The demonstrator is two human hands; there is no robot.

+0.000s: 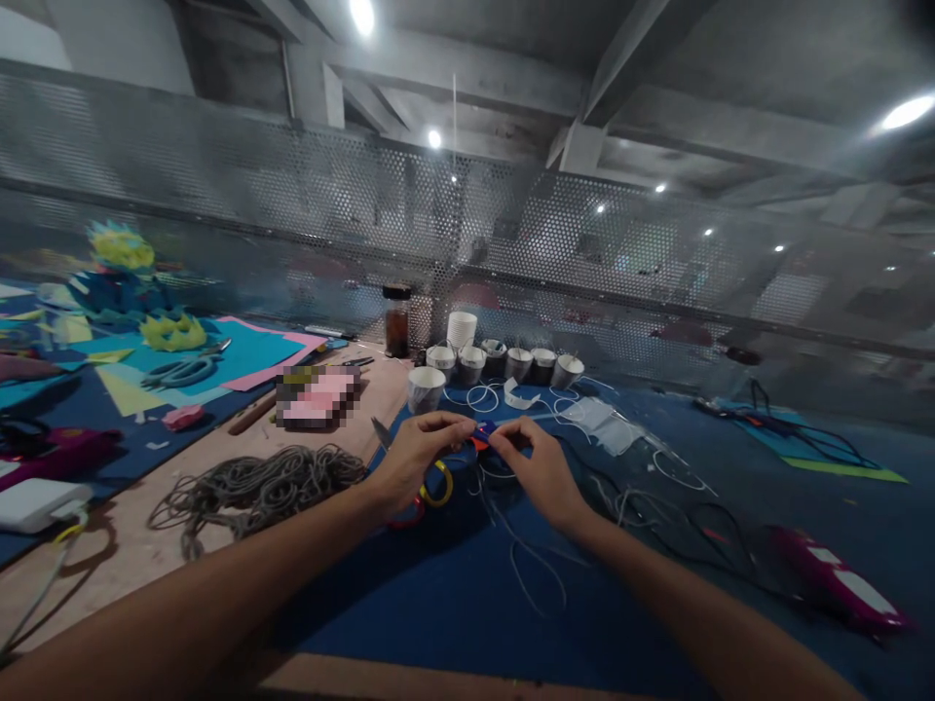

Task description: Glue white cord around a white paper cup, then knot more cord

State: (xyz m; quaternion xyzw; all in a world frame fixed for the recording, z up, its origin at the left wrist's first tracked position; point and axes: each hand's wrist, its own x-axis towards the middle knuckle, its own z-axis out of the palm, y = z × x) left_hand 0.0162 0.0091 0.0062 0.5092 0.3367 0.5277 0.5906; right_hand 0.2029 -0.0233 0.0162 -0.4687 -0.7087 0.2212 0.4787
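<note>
Near the middle of the head view, my left hand [420, 456] and my right hand [539, 467] face each other over a blue mat [409, 604]. Between their pinched fingertips is a small blue and orange piece [482, 435], partly hidden by the fingers. Both hands are closed on it. Thin grey cord [544, 570] hangs below it onto the mat. Scissors with yellow and red handles [438, 485] lie beside and partly under my left hand, their blade pointing up and left.
Paper cups [426, 389] stand behind the hands, near a dark-lidded jar [396, 321]. Left are a grey cord bundle [274, 487], grey-handled scissors [182, 370] and coloured paper [255, 341]. A magenta tool [837, 579] lies right, among loose wires.
</note>
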